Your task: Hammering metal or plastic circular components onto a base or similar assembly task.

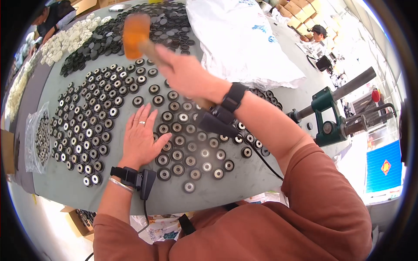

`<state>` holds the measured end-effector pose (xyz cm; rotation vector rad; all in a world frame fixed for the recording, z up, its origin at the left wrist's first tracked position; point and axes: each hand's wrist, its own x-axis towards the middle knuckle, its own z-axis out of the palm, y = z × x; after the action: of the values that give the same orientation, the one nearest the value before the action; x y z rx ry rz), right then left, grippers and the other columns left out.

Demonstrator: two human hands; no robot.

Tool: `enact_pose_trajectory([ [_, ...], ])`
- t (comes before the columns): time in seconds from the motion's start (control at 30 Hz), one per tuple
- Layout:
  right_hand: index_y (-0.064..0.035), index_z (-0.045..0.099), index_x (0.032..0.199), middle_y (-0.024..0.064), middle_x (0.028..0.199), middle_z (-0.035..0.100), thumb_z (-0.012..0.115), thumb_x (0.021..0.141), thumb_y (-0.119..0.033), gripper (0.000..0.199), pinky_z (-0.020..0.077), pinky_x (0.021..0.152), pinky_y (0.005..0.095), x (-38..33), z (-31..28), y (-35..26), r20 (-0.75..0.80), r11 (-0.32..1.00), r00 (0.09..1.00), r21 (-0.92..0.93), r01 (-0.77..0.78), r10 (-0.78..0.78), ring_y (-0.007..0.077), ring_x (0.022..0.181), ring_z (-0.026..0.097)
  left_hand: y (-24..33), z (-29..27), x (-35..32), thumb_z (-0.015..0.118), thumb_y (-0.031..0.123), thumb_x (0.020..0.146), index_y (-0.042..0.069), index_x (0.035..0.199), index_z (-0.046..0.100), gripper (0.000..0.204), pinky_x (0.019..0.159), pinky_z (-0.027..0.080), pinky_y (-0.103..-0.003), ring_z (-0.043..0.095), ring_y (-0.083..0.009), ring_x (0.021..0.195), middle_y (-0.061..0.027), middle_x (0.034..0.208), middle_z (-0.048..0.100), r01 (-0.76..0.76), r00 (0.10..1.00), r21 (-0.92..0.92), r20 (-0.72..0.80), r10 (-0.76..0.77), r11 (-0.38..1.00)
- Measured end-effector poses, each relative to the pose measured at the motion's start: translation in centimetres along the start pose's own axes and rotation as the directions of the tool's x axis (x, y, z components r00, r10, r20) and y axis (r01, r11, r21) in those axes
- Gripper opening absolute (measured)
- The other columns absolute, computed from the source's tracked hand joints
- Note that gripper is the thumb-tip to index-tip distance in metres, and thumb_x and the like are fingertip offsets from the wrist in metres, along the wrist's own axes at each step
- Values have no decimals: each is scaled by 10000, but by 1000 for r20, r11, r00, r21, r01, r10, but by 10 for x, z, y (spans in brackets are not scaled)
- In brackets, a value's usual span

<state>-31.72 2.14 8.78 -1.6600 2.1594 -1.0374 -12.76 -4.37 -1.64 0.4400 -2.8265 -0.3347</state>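
Observation:
Gripped in my right hand (186,75) is a mallet (136,37) with an orange head and a light handle, raised over the table and a little blurred. My left hand (141,141) lies palm down with fingers stretched out, its thumb beside a group of black wheels (177,155) with metal bearings in their centres. That group spreads below my right forearm. A second, larger batch of the same wheels (88,132) covers the table left of my left hand. Both wrists wear black straps with small devices.
Black discs (161,21) and white parts (69,38) are heaped at the far left. A clear bag of small metal rings (42,139) lies at the left edge. A big white sack (244,43) stands behind; a green press (326,111) is at right. Two people sit beyond.

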Motion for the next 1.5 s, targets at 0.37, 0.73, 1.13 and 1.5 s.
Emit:
enact_pose_trajectory([
  [0.37, -92, 377, 1317, 247, 848, 624, 464, 893, -181, 442, 488, 679, 457, 8, -4, 4, 114, 975, 991, -203, 88, -65, 413, 746, 609, -2, 2, 4, 524, 486, 835, 28, 1311, 416, 668, 1105, 181, -434, 280, -305, 1343, -175, 1412, 353, -8, 1000, 13, -25, 8, 1000],
  [0.73, -74, 329, 1393, 188, 835, 627, 443, 907, -216, 520, 518, 634, 368, 23, -4, -18, 539, 978, 816, -122, -168, 208, 274, 615, 633, -2, -1, 6, 524, 490, 838, 20, 1314, 413, 678, 1104, 185, -440, 282, -305, 1339, -184, 1411, 353, -3, 1000, -3, -18, 3, 1000],
  [1.13, -68, 351, 1366, 257, 881, 620, 471, 896, -195, 501, 489, 691, 420, -13, 19, -6, 265, 978, 963, -208, 11, 46, 391, 778, 621, -2, 0, 5, 524, 504, 832, 12, 1311, 428, 694, 1119, 158, -416, 262, -273, 1353, -171, 1419, 348, 1, 1000, 4, -18, -1, 1000],
  [1.5, -75, 299, 1393, 268, 912, 617, 475, 909, -199, 530, 483, 743, 445, -28, 1, -5, 287, 989, 957, -145, 2, 40, 414, 826, 613, -2, 1, 5, 510, 519, 840, 23, 1327, 419, 701, 1120, 158, -415, 263, -271, 1355, -173, 1421, 348, 1, 1000, 2, -10, -1, 1000],
])
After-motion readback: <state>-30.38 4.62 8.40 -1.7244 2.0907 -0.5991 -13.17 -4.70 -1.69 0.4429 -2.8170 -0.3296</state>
